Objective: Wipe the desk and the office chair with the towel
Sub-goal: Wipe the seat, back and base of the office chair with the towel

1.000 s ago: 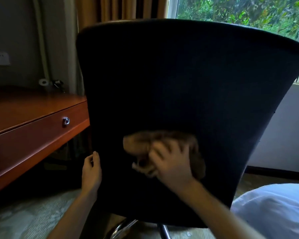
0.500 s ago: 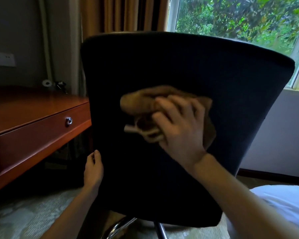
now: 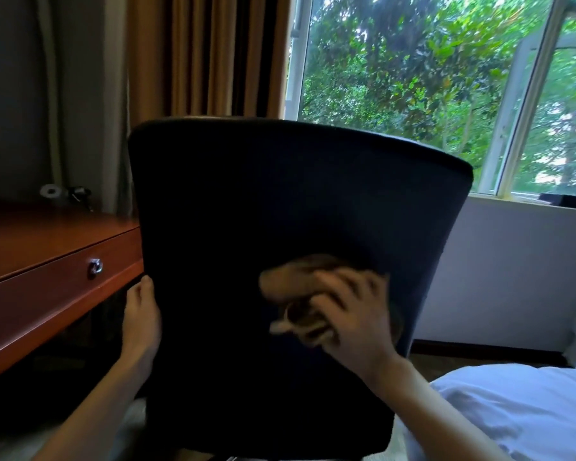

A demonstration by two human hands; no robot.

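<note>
Your right hand (image 3: 356,322) has the crumpled brown cloth towel (image 3: 291,285) bunched against the lower right part of the dark blue fabric back of the office chair (image 3: 280,194). Its fingers (image 3: 335,296) are curled round the wad, pressing it to the fabric. The towel looks blurred, so I take it you are mid-stroke.

Your left hand (image 3: 141,322) lies along the left edge of the chair back, its fingers straight, close together and pointing up. I cannot tell whether the thumb hooks behind the edge.

The step in hand is the chair, and of it only the rear face of the back. The top band and the left half lie well apart from the towel. Your next move should carry the towel up and across in overlapping passes, pressing evenly. An office chair is likely to turn under a sideways push, so brace that left edge firmly.

The seat is hidden from here. The reddish-brown wooden bench (image 3: 30,241) stands just beside the chair on your left; nothing shows whether it has been wiped.
</note>
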